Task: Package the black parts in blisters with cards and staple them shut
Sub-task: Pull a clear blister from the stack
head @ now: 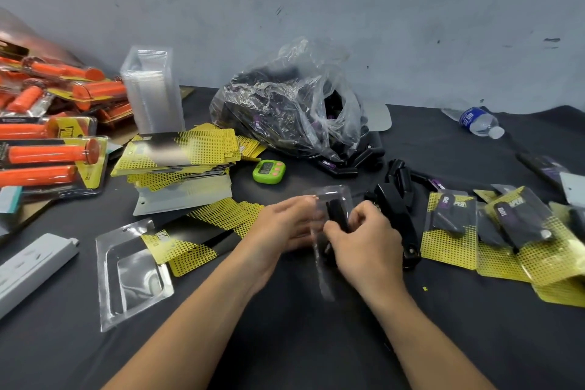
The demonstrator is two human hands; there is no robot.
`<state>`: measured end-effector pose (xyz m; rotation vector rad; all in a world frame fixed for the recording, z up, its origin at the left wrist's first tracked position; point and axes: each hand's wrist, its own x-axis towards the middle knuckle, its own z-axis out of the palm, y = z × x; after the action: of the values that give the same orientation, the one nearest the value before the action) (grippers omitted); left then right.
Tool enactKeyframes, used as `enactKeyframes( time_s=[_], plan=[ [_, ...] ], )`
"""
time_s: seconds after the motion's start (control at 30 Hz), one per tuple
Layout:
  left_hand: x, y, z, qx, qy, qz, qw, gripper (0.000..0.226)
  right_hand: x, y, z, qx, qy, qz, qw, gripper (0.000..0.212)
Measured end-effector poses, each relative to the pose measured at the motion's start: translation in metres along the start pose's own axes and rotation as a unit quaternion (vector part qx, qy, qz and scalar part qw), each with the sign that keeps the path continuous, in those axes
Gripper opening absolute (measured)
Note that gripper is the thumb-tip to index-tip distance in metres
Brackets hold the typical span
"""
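Both hands meet at the table's middle around a clear blister [332,199] that stands almost upright. My left hand [285,225] holds its left edge between thumb and fingers. My right hand [364,237] has its fingers curled round a black part [337,215] that sits in the blister's pocket. A black stapler [399,218] lies just right of my right hand. Yellow dotted cards [177,152] are stacked at the left, with more loose ones [228,215] beside my left hand. A clear bag of black parts [285,111] sits behind. Several packed blisters [512,231] lie at the right.
An empty blister with a card [133,269] lies front left. A tall stack of clear blisters [152,92] stands at the back left beside packs of orange grips [50,155]. A green timer [269,171], a water bottle [478,120] and a grey box [31,266] are also on the dark table.
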<state>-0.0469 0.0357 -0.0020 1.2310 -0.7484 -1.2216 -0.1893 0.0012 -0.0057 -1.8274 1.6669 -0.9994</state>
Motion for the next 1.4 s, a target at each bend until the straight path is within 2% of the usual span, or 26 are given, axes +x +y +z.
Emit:
enactKeyframes(
  time_s=[0.03, 0.1, 0.17, 0.23, 0.37, 0.43, 0.57, 0.77, 0.87, 0.97, 1.07, 1.17, 1.27, 1.4],
  plan=[
    [0.001, -0.005, 0.0, 0.094, 0.026, 0.036, 0.995, 0.03, -0.001, 0.0, 0.002, -0.039, -0.013, 0.004, 0.999, 0.04],
    [0.002, -0.01, 0.0, 0.274, 0.076, 0.115, 0.952, 0.038, 0.0, -0.001, 0.005, -0.1, -0.013, 0.001, 0.995, 0.042],
    [0.001, -0.009, 0.0, 0.34, 0.113, 0.16, 0.92, 0.041, 0.0, -0.001, 0.005, -0.124, -0.005, -0.016, 0.992, 0.044],
    [0.001, -0.008, -0.002, 0.347, 0.148, 0.179, 0.909, 0.046, -0.001, 0.001, 0.004, -0.107, -0.024, -0.029, 0.994, 0.045],
    [0.004, -0.005, -0.007, 0.346, 0.208, 0.195, 0.894, 0.009, -0.004, 0.004, 0.0, -0.049, -0.082, -0.072, 0.993, 0.045],
    [0.007, -0.003, -0.01, 0.341, 0.219, 0.185, 0.895, 0.012, -0.004, 0.004, -0.003, -0.04, -0.112, -0.093, 0.989, 0.045],
    [0.011, -0.005, -0.013, 0.375, 0.195, 0.176, 0.889, 0.021, -0.002, 0.004, -0.008, -0.053, -0.139, -0.097, 0.984, 0.044],
    [0.008, -0.007, -0.01, 0.491, 0.222, 0.192, 0.82, 0.018, -0.01, -0.005, -0.002, -0.152, -0.12, -0.051, 0.98, 0.034],
    [0.006, -0.005, -0.01, 0.478, 0.255, 0.204, 0.815, 0.015, -0.013, -0.01, -0.003, -0.197, -0.1, -0.051, 0.974, 0.035],
    [0.001, 0.0, -0.012, 0.428, 0.301, 0.221, 0.823, 0.015, -0.012, -0.012, -0.009, -0.164, -0.051, -0.066, 0.983, 0.053],
    [-0.003, 0.012, -0.019, 0.345, 0.359, 0.23, 0.836, 0.016, -0.011, -0.016, -0.014, -0.054, 0.007, -0.147, 0.988, 0.035],
    [-0.01, 0.027, -0.027, 0.266, 0.418, 0.238, 0.836, 0.013, -0.013, -0.032, -0.006, -0.021, 0.014, -0.234, 0.972, 0.026],
    [-0.02, 0.039, -0.029, 0.209, 0.455, 0.263, 0.825, 0.013, -0.011, -0.061, 0.02, -0.074, -0.107, -0.286, 0.949, 0.032],
    [-0.029, 0.05, -0.035, 0.152, 0.465, 0.315, 0.813, 0.02, -0.008, -0.103, 0.057, -0.143, -0.327, -0.33, 0.874, 0.045]
  ],
)
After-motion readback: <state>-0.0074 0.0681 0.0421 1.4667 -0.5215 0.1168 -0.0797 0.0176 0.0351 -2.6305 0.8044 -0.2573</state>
